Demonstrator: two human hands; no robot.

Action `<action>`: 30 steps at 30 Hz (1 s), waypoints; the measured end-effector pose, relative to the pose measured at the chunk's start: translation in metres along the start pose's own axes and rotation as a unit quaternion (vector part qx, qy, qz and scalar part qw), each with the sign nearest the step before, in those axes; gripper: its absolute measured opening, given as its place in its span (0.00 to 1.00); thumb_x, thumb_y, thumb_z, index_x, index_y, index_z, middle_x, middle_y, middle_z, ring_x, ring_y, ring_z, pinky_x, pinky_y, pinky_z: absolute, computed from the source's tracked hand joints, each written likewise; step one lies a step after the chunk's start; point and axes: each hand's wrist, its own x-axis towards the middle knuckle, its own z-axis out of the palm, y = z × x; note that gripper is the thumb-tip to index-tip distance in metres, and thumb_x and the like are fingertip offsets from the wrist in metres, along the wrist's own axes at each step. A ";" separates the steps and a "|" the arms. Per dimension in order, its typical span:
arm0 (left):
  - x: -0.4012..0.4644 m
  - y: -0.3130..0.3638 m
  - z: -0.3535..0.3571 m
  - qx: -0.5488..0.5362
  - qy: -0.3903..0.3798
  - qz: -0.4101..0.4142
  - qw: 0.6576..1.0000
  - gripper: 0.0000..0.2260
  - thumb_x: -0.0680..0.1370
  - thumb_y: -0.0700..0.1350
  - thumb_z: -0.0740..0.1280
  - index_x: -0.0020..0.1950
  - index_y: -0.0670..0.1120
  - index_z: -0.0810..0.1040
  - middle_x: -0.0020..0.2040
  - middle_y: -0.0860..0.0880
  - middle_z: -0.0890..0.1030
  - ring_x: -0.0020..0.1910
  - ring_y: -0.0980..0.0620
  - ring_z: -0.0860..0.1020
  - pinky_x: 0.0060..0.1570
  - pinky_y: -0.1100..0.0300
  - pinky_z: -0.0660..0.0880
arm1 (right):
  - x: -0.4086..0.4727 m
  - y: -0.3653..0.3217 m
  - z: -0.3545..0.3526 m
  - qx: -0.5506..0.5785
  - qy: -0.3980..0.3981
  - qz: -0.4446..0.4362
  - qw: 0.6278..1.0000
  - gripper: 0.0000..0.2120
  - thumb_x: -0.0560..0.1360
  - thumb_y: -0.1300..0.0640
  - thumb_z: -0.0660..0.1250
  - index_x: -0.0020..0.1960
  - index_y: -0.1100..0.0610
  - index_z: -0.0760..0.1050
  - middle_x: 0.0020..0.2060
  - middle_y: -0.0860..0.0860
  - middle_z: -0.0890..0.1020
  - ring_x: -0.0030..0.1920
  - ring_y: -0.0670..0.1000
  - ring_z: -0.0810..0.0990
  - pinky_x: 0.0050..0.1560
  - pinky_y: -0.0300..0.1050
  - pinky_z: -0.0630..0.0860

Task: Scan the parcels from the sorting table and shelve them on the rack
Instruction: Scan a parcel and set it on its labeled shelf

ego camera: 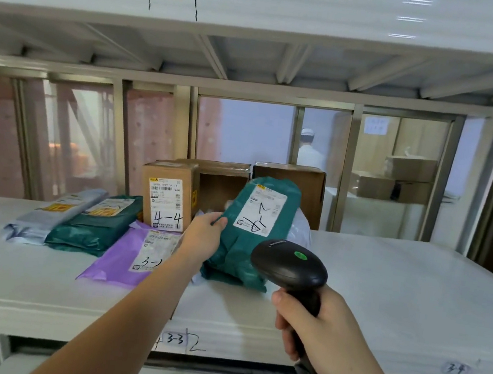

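My left hand grips the left edge of a green poly-bag parcel and holds it tilted upright on the white rack shelf, its white label with handwritten marks facing me. My right hand grips the handle of a black barcode scanner, whose head sits just below and in front of that label. A small cardboard box marked 4-4, a purple bag marked 3-2, another green bag and a silver bag lie to the left.
Two brown cardboard boxes stand behind the held parcel. A white plastic bag lies behind its right side. The upper shelf is tagged 2-3, the front edge tagged 3-3. A person stands beyond the rack's glass.
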 end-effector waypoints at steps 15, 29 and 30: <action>-0.006 0.055 0.023 0.248 -0.168 0.179 0.937 0.06 0.83 0.51 0.70 0.56 0.53 0.86 0.56 0.54 0.85 0.54 0.54 0.80 0.59 0.56 0.78 | -0.005 0.003 -0.016 -0.016 0.023 0.009 1.000 0.09 0.79 0.56 0.67 0.42 0.60 0.74 0.22 0.50 0.78 0.23 0.49 0.74 0.26 0.38 0.72; -0.023 0.041 0.006 0.481 -0.250 0.188 0.819 0.27 0.80 0.47 0.72 0.77 0.62 0.69 0.76 0.54 0.74 0.71 0.48 0.73 0.67 0.46 0.76 | -0.008 0.005 -0.022 -0.021 0.035 0.015 0.999 0.11 0.79 0.55 0.67 0.42 0.61 0.75 0.22 0.50 0.77 0.23 0.49 0.73 0.27 0.38 0.73; -0.022 0.039 0.005 0.482 -0.247 0.187 0.820 0.27 0.81 0.46 0.71 0.77 0.63 0.69 0.76 0.53 0.74 0.71 0.47 0.73 0.67 0.46 0.76 | -0.010 0.005 -0.023 -0.023 0.037 0.017 0.999 0.11 0.79 0.55 0.67 0.42 0.61 0.75 0.22 0.50 0.77 0.23 0.49 0.73 0.27 0.38 0.72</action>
